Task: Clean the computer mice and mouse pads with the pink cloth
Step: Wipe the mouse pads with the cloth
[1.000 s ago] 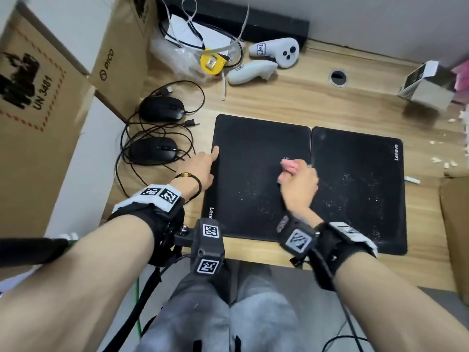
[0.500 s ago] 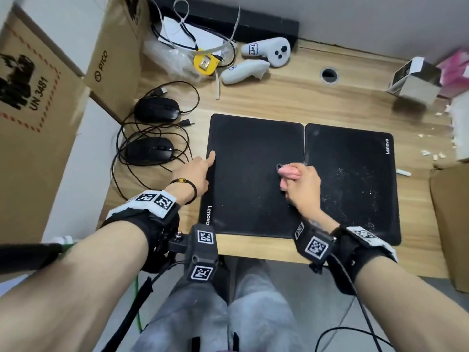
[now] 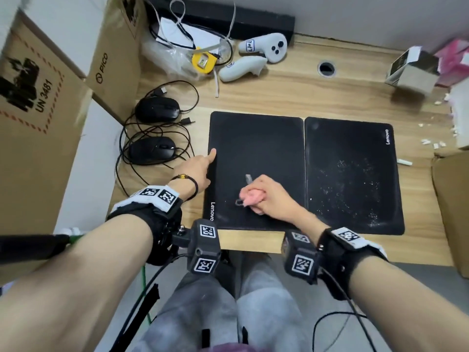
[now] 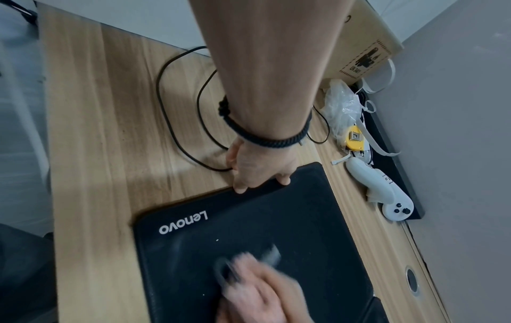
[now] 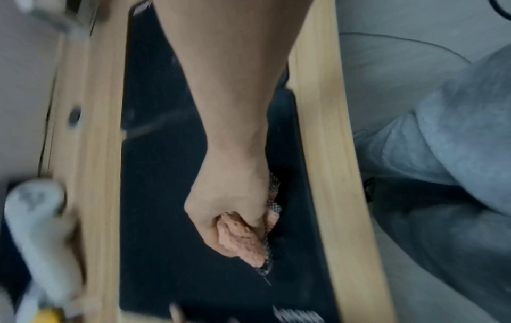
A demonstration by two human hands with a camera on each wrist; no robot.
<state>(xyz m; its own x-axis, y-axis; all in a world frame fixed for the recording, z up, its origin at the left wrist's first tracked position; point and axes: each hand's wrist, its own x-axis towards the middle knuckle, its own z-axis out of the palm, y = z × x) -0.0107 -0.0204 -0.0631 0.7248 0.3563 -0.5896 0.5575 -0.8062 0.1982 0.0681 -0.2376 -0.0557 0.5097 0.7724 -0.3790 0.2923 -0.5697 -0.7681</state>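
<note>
Two black Lenovo mouse pads lie side by side on the wooden desk. My left hand (image 3: 201, 165) (image 4: 257, 172) presses on the left edge of the left pad (image 3: 256, 148) (image 4: 249, 223), index finger stretched out. My right hand (image 3: 270, 195) (image 5: 229, 207) grips the bunched pink cloth (image 3: 251, 196) (image 5: 240, 238) and holds it down on the near middle of that pad. The right pad (image 3: 352, 174) is speckled with white crumbs. Two black wired mice (image 3: 157, 110) (image 3: 152, 150) sit left of the pads.
Mouse cables (image 3: 152, 133) loop beside my left hand. Two white controllers (image 3: 264, 47), a yellow tape measure (image 3: 203, 62) and a plastic bag lie at the back. Cardboard boxes (image 3: 43, 115) stand at the left, a small box (image 3: 411, 69) and white scraps at the right.
My right hand has dragged the cloth from the left pad's right side toward its near middle. White specks on that pad have thinned. The left hand stays put.
</note>
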